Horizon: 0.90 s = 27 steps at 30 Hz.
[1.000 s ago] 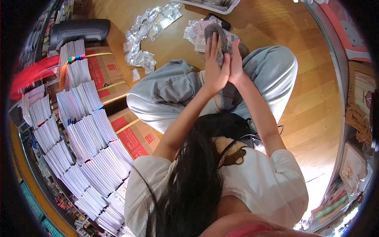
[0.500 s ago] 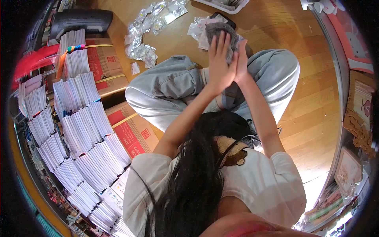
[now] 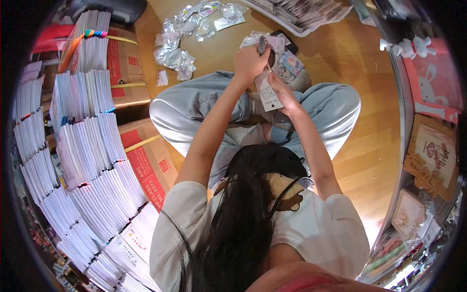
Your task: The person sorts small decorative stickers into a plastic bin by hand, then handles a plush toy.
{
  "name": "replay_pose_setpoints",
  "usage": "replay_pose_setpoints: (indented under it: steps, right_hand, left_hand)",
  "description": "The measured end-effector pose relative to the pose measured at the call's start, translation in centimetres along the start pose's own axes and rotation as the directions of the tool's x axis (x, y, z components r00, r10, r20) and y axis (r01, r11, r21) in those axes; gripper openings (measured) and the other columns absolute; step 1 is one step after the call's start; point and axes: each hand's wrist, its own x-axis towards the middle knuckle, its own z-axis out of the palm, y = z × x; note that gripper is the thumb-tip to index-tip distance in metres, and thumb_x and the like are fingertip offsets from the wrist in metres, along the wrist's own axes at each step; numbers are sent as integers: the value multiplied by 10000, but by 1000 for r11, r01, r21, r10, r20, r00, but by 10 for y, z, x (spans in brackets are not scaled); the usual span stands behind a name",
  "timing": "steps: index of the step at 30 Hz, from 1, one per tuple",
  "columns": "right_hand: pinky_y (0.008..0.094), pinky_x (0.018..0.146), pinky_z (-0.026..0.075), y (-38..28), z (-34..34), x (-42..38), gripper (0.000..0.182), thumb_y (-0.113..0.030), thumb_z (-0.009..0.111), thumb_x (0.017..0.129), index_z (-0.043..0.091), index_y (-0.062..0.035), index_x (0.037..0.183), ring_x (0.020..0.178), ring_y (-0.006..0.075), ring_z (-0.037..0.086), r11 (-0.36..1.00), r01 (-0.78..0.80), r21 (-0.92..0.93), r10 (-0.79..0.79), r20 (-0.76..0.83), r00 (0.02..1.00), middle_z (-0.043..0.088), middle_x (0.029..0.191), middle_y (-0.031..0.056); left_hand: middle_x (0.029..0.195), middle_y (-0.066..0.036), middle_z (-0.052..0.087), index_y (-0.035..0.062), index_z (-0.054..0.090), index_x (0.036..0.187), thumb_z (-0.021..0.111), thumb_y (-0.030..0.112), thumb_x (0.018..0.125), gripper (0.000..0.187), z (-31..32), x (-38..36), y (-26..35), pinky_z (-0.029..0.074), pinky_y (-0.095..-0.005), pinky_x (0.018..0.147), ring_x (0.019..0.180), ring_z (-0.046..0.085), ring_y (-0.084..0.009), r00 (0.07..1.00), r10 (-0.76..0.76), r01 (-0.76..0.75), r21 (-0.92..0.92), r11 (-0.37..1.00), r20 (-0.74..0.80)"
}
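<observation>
My left hand is closed round a bunched dark grey cloth, which shows only in part above its fingers. My right hand pinches a white printed card between thumb and fingers, over my crossed legs. Just beyond the hands, colourful small packets lie in a pile on the floor, with a dark phone-like object at its far side. Shiny clear packets form a curved heap to the left of the pile.
Tall stacks of white booklets and cardboard boxes stand on the left. A white tray holding packets is at the top. Along the right edge are a pink bunny-printed panel and a brown-framed item.
My hands, pressed together on the grey cloth before, have come apart. The right hand now holds a white card. The view has shifted, showing more of the tray and the pile.
</observation>
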Motion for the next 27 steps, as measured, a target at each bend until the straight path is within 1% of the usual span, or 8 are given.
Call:
replay_pose_setpoints:
  steps: [8,12,15,18,21,24,25,27]
  right_hand:
    - [345,1058,225,-36,-1,12,642,-432,443,923,231,-85,1420,1297,249,320,647,206,-734,-245,56,968,383,1385,140]
    - [455,1081,192,-35,-26,52,700,-417,486,867,165,-176,1440,1329,330,254,-366,56,-929,-395,210,894,287,1431,171]
    - [479,1078,183,-24,-28,58,671,-434,486,856,221,-195,1425,1337,306,244,-660,-119,-742,-283,98,954,250,1455,140]
    - [487,1037,267,-45,-38,72,632,-474,496,843,334,-175,1376,1242,351,394,-419,4,-908,-469,220,855,361,1398,143]
    - [446,850,467,-97,-26,95,603,-522,491,849,451,-99,1278,1025,341,576,64,-316,-947,-499,-304,812,527,1223,184]
    - [329,568,526,-115,-75,127,626,-569,455,858,520,-25,1162,752,262,633,804,-186,-565,-235,-589,774,613,944,177]
    - [302,532,511,-119,-76,130,631,-574,459,854,525,-10,1131,715,236,618,849,-166,-502,-225,-627,745,600,896,160]
    - [247,461,480,-123,-79,136,647,-583,468,847,536,21,1069,642,183,589,922,-117,-369,-193,-700,687,575,800,125]
  left_hand:
    - [786,-262,628,-90,617,874,455,503,873,615,-69,30,-127,449,-443,718,770,610,-393,842,-348,148,-444,884,-412]
    - [1020,-138,604,-87,549,1076,504,430,887,552,-80,15,-159,420,-334,829,912,556,-222,803,-522,24,-860,511,-288]
    - [1098,-111,570,-70,509,1145,523,407,881,545,-80,18,-176,407,-310,859,972,536,-208,762,-625,7,-963,269,-169]
    - [1103,-107,565,-47,518,1148,538,386,874,512,-83,22,-182,403,-312,872,986,527,-195,752,-658,54,-993,105,-29]
    - [1099,-113,563,-42,476,1198,531,417,870,567,-68,31,-187,396,-297,877,976,528,-214,809,-572,38,-959,281,-135]
    - [1271,-204,439,-41,390,1257,578,404,822,650,-44,21,-184,294,-494,987,1190,397,-333,912,-126,96,-95,991,-390]
    - [1308,-223,404,-38,378,1264,591,392,809,661,-33,19,-185,264,-544,1002,1237,355,-356,929,67,68,346,936,-364]
    - [1389,-223,286,3,338,1324,595,408,798,712,-18,14,-183,211,-606,1000,1285,271,-375,981,-9,79,352,933,-196]
